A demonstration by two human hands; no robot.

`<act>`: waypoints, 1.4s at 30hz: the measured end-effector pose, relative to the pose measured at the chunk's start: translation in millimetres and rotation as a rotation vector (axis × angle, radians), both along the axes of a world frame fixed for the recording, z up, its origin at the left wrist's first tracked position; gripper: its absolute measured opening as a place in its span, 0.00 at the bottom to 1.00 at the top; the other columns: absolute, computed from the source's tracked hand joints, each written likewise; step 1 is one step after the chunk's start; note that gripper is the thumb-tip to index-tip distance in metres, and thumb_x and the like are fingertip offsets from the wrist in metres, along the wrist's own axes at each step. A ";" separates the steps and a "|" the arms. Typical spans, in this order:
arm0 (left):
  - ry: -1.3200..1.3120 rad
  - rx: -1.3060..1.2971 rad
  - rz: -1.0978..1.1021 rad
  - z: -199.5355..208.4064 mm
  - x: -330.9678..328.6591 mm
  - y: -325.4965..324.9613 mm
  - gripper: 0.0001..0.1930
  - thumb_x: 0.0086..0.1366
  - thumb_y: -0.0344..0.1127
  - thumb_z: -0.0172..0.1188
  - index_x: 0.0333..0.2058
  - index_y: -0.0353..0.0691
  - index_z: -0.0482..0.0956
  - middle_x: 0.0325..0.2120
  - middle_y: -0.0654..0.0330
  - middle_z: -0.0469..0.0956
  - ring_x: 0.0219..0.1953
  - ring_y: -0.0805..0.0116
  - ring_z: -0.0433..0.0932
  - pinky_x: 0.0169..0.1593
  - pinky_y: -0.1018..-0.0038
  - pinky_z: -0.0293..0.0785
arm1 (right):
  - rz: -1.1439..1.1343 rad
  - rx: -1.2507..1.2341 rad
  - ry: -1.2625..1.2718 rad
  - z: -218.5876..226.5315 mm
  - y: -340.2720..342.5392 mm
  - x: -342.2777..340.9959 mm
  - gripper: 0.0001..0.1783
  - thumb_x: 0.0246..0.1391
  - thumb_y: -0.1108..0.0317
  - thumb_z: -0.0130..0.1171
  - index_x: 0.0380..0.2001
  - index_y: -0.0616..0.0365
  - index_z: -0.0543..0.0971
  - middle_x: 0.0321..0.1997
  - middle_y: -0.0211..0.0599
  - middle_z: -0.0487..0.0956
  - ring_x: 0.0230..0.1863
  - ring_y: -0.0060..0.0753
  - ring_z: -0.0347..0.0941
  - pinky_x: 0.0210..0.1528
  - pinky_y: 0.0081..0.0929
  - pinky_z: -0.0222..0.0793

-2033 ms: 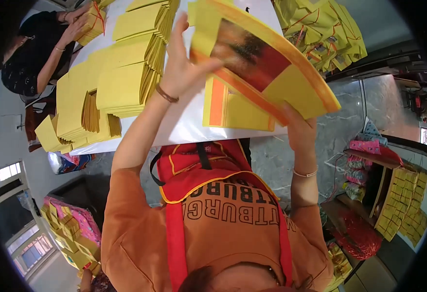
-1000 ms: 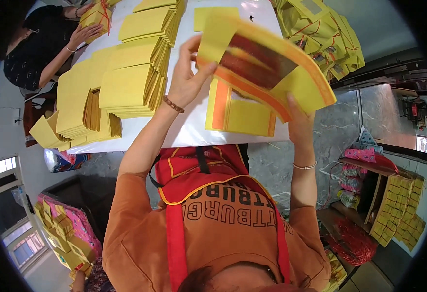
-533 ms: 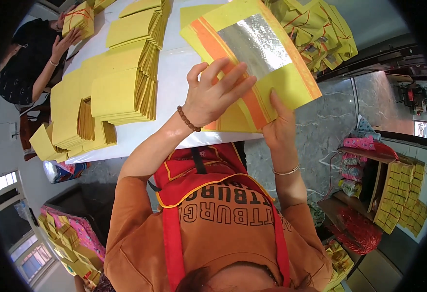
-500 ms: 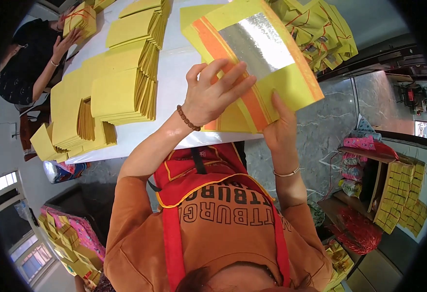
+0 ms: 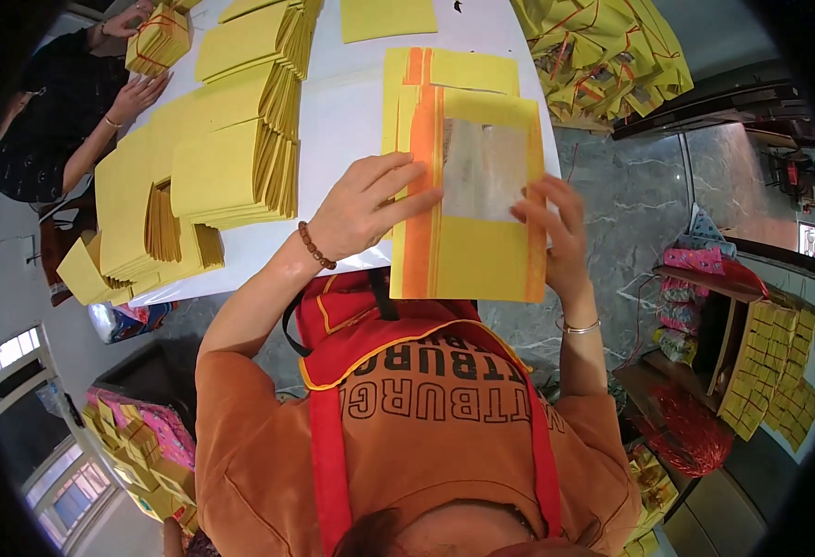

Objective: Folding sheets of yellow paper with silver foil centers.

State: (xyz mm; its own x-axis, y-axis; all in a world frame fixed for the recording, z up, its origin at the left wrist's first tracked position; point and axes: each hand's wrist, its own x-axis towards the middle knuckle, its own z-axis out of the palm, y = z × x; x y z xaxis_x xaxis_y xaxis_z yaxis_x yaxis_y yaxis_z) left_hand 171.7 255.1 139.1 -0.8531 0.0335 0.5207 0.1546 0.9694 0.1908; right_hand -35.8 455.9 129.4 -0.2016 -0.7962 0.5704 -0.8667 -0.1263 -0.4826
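Note:
A yellow joss paper sheet (image 5: pixel 496 255), with orange bands down its left side and a silver foil patch, lies in front of me. Its near end hangs over the table's edge. Beneath it, another banded sheet (image 5: pixel 477 70) shows at the far end. My left hand (image 5: pixel 370 204) is open, its outstretched fingers touching the orange bands. At the sheet's right edge is my right hand (image 5: pixel 563 232), its bent fingers apart over the foil patch and slightly blurred. The right thumb is hidden.
Stacks of folded yellow paper (image 5: pixel 226 167) cover the table's left part. Across from them, a co-worker's hand (image 5: pixel 138 96) rests near a tied yellow bundle (image 5: pixel 159 42). A heap of tied yellow paper (image 5: pixel 607 65) stands beyond the table's right edge. Another yellow sheet (image 5: pixel 389 17) lies at the far side.
The sheet was raised and tilted to the right; now it lies lower, straighter and nearer me. My right hand has shifted from its near edge to its right edge.

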 end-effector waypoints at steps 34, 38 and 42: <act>-0.202 0.944 0.483 14.8 14.2 35.6 0.08 0.60 0.29 0.55 0.39 0.34 0.74 0.25 0.54 0.72 0.27 0.57 0.69 0.34 0.67 0.65 | -0.088 0.138 -0.453 11.6 -19.1 20.7 0.21 0.46 0.76 0.63 0.46 0.62 0.75 0.34 0.38 0.79 0.27 0.24 0.74 0.29 0.22 0.70; -0.224 1.060 0.504 17.3 5.0 34.0 0.07 0.61 0.29 0.55 0.37 0.34 0.74 0.20 0.56 0.70 0.22 0.64 0.66 0.30 0.71 0.64 | -0.112 0.153 -0.544 13.6 -19.4 23.4 0.22 0.47 0.76 0.63 0.48 0.61 0.74 0.30 0.36 0.77 0.26 0.22 0.73 0.26 0.20 0.69; -0.354 1.280 0.562 11.6 1.4 22.2 0.08 0.65 0.29 0.53 0.41 0.34 0.71 0.20 0.68 0.68 0.20 0.84 0.64 0.23 0.84 0.59 | -0.171 0.223 -0.632 13.5 -25.4 22.1 0.22 0.48 0.76 0.62 0.49 0.61 0.74 0.28 0.34 0.76 0.23 0.18 0.68 0.23 0.16 0.64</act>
